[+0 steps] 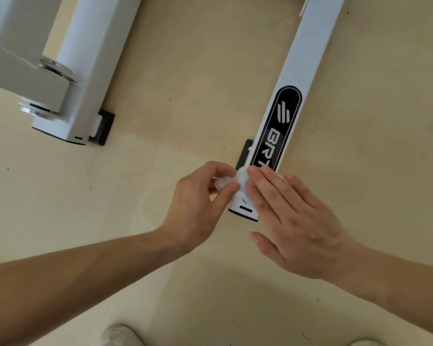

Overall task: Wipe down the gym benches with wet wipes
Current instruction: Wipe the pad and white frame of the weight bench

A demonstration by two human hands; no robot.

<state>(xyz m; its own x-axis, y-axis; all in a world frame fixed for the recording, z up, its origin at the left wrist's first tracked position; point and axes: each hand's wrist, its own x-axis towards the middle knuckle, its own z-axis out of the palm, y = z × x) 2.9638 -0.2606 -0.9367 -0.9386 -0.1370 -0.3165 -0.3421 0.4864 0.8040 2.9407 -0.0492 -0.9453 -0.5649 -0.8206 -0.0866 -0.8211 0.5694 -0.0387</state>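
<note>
— Surface and room?
— Beige floor (185, 71), scuffed, with dark specks. Two white rails lie on it: the left rail (85, 71) with a bolted pivot (58, 68), the right rail (308, 58) with a black badge (283, 121). A dark pad (106, 126) sits under the left rail's near end, and another shows beside the right rail.

— Where's the wipe?
— The wipe (225, 182) is bunched on the near end of the right rail, just below the badge. Your left hand (198, 206) pinches it between thumb and fingers. Your right hand (293, 221) lies over it, fingers straight and flat on the rail, gripping nothing.

— Edges, room to move?
— The rail's end cap (245, 211) sits between your two hands, with floor beyond it toward you. Floor runs wide between the rails and again right of the right rail. Your shoe (118, 335) shows at the bottom edge, well apart from the hands.
</note>
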